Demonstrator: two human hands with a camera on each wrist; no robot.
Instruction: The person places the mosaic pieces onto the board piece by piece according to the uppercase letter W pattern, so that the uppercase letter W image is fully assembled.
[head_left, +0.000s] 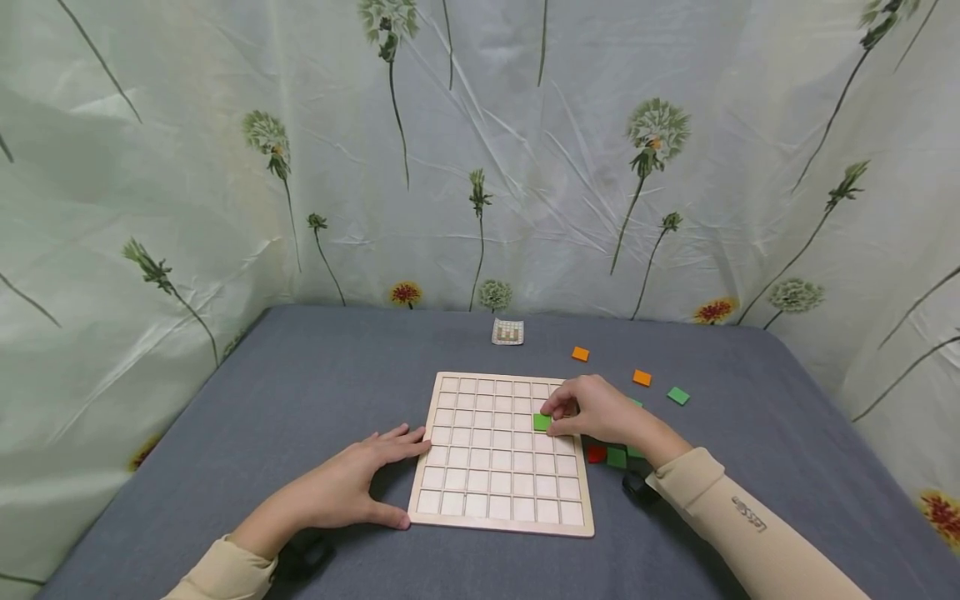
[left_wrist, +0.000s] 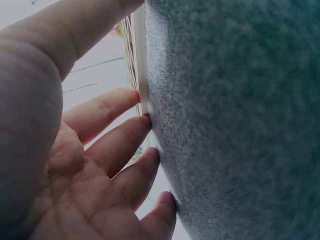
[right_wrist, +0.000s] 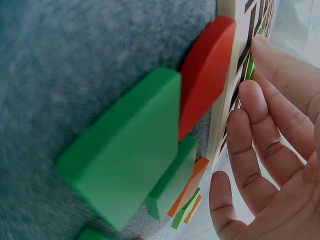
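A square wooden grid board (head_left: 498, 525) lies flat on the cloth-covered table, its cells pale. My right hand (head_left: 596, 410) is over the board's upper right part, thumb and index finger pinching a small green square tile (head_left: 542, 422) at the grid. The right wrist view shows the same green tile (right_wrist: 250, 67) edge-on between the fingertips, the other fingers loosely bent. On the opposite side, my left hand (head_left: 348, 479) rests with spread fingers and thumb at the board's left edge; its fingertips (left_wrist: 131, 96) meet the rim in the left wrist view.
Right of the board lie a red tile (head_left: 597, 454), a green tile (head_left: 617, 457) and others partly hidden by the right arm. Farther back are two orange tiles (head_left: 581, 354) and a light green tile (head_left: 678, 396). A small patterned card (head_left: 507, 332) lies behind the board.
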